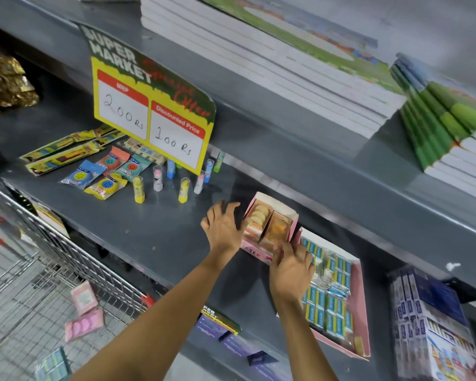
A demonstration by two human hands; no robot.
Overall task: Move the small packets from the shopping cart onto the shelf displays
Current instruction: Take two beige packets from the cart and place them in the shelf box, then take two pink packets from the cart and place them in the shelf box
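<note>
Reaching forward, the left hand (223, 228) splays beside the pink display box (270, 226) while right hand (291, 266) pinches its front edge.

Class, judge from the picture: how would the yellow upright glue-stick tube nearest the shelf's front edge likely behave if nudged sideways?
The yellow upright glue-stick tube looks tall on a narrow base, so it probably tips easily. Being round, it would likely roll on the smooth grey metal shelf. It seems small and plastic, so probably light.
</note>
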